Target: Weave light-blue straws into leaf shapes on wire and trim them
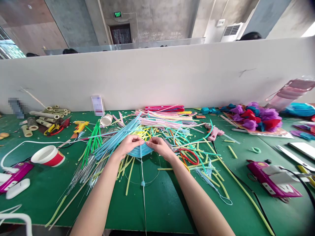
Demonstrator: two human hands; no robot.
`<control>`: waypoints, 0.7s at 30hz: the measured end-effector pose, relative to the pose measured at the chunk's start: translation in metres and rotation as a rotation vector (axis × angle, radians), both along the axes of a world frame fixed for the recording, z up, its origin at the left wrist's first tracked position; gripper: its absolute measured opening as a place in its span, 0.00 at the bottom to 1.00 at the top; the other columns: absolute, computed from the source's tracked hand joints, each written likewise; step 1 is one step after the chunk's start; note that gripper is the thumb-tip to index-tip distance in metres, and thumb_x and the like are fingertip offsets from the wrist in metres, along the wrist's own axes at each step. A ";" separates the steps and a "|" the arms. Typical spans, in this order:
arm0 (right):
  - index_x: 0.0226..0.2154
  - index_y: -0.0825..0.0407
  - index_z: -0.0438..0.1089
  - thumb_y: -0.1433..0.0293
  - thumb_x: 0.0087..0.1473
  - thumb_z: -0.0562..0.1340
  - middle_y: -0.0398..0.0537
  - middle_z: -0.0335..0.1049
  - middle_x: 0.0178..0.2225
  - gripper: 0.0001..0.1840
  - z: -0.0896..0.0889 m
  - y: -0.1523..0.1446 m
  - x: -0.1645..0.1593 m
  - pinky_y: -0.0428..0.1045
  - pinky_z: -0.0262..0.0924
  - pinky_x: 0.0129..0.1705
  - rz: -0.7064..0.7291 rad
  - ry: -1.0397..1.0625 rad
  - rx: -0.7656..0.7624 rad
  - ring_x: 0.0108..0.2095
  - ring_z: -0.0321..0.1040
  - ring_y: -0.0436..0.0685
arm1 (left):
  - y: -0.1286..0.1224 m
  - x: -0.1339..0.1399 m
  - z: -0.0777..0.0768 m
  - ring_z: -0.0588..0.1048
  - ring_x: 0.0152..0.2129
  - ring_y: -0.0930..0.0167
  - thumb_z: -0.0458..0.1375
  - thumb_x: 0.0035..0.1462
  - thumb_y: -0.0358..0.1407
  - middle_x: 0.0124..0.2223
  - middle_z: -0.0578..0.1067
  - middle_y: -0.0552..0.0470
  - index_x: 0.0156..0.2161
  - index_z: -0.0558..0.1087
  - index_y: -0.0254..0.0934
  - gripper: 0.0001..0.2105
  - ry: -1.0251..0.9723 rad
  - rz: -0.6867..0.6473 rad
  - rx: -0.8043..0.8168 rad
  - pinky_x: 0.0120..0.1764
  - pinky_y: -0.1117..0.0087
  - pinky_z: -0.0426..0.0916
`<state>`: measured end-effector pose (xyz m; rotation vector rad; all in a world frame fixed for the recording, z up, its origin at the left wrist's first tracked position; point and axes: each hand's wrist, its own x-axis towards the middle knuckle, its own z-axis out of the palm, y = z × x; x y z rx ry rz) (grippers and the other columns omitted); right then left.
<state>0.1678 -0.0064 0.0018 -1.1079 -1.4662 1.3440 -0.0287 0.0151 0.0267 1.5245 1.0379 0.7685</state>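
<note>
My left hand [131,144] and my right hand [159,146] are close together over the middle of the table, fingertips pinched at the top edge of a light-blue rounded woven piece [140,151]. Its strips lie in curved rows, and its upper part is hidden by my fingers. A thin metal rod [144,206] runs from it toward me, with a small blue knot [143,184] partway along. Around the rod shows a thin wire ring [157,175]. Beside my left hand lies a bundle of light-blue strips [115,139]. Red-handled scissors [190,157] rest right of my right hand.
Pink strips [162,122] and green strips [94,144] lie heaped behind and left. A paper cup [48,156], yellow glue gun [80,126] and bamboo pieces [44,123] are left. At right are a pink glue gun [215,132] and purple power strip [268,178]. A white partition [157,78] stands behind.
</note>
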 end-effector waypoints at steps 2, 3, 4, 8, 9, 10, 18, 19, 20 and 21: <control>0.22 0.52 0.64 0.48 0.46 0.66 0.36 0.54 0.19 0.25 -0.003 0.001 -0.003 0.45 0.41 0.23 -0.017 0.006 0.042 0.22 0.48 0.46 | 0.001 -0.001 -0.001 0.69 0.23 0.71 0.66 0.49 0.46 0.25 0.73 0.53 0.29 0.76 0.35 0.14 -0.006 -0.010 -0.003 0.27 0.72 0.59; 0.22 0.52 0.63 0.48 0.46 0.66 0.36 0.54 0.19 0.25 -0.004 0.001 -0.005 0.45 0.41 0.24 -0.021 0.004 0.056 0.22 0.48 0.46 | 0.001 -0.001 -0.001 0.69 0.23 0.71 0.66 0.49 0.46 0.25 0.72 0.53 0.28 0.76 0.35 0.14 -0.005 -0.012 -0.002 0.27 0.72 0.59; 0.23 0.52 0.63 0.48 0.46 0.65 0.36 0.54 0.19 0.25 -0.005 0.001 -0.006 0.45 0.41 0.24 -0.023 0.001 0.064 0.22 0.48 0.47 | 0.001 -0.001 -0.001 0.69 0.23 0.71 0.66 0.48 0.46 0.25 0.72 0.54 0.28 0.75 0.35 0.14 -0.002 -0.014 -0.001 0.27 0.72 0.59; 0.22 0.52 0.63 0.47 0.46 0.65 0.36 0.54 0.19 0.25 -0.007 0.002 -0.007 0.45 0.42 0.24 -0.038 0.001 0.075 0.22 0.48 0.47 | 0.002 -0.001 -0.002 0.69 0.24 0.71 0.67 0.48 0.46 0.25 0.72 0.53 0.28 0.76 0.35 0.14 0.002 -0.015 0.001 0.27 0.72 0.60; 0.22 0.52 0.63 0.47 0.45 0.66 0.36 0.54 0.19 0.25 -0.007 0.002 -0.007 0.45 0.42 0.24 -0.046 0.002 0.070 0.22 0.48 0.47 | 0.002 -0.002 -0.003 0.70 0.24 0.71 0.67 0.48 0.46 0.25 0.72 0.53 0.28 0.76 0.35 0.14 -0.003 -0.010 0.002 0.27 0.72 0.60; 0.22 0.52 0.63 0.47 0.45 0.66 0.36 0.54 0.19 0.25 -0.006 0.002 -0.007 0.45 0.42 0.23 -0.049 0.002 0.059 0.21 0.48 0.47 | 0.002 -0.002 -0.003 0.70 0.24 0.70 0.67 0.47 0.46 0.26 0.73 0.53 0.28 0.76 0.36 0.14 -0.010 0.000 -0.001 0.27 0.72 0.61; 0.23 0.52 0.65 0.45 0.50 0.62 0.39 0.61 0.18 0.26 0.000 0.002 0.006 0.44 0.47 0.20 0.053 -0.089 -0.040 0.18 0.54 0.46 | 0.005 -0.007 -0.004 0.73 0.25 0.69 0.68 0.46 0.46 0.28 0.77 0.52 0.31 0.77 0.36 0.14 -0.014 0.112 -0.047 0.31 0.70 0.64; 0.23 0.52 0.65 0.46 0.49 0.63 0.39 0.61 0.18 0.26 -0.001 0.002 0.007 0.44 0.46 0.20 0.057 -0.090 -0.036 0.18 0.53 0.46 | 0.005 -0.008 -0.005 0.73 0.26 0.69 0.68 0.46 0.46 0.29 0.77 0.52 0.31 0.77 0.36 0.14 -0.013 0.112 -0.048 0.31 0.70 0.64; 0.23 0.52 0.65 0.46 0.49 0.63 0.39 0.61 0.18 0.26 -0.002 0.002 0.007 0.44 0.46 0.20 0.056 -0.090 -0.025 0.19 0.53 0.46 | 0.006 -0.008 -0.006 0.73 0.26 0.69 0.68 0.45 0.46 0.29 0.77 0.52 0.30 0.78 0.36 0.14 -0.011 0.108 -0.050 0.31 0.70 0.64; 0.22 0.52 0.65 0.46 0.49 0.63 0.39 0.60 0.18 0.26 -0.003 0.003 0.007 0.44 0.45 0.20 0.051 -0.092 -0.009 0.19 0.52 0.46 | 0.006 -0.008 -0.007 0.73 0.26 0.69 0.68 0.45 0.45 0.29 0.77 0.52 0.30 0.78 0.36 0.14 -0.011 0.103 -0.053 0.32 0.70 0.64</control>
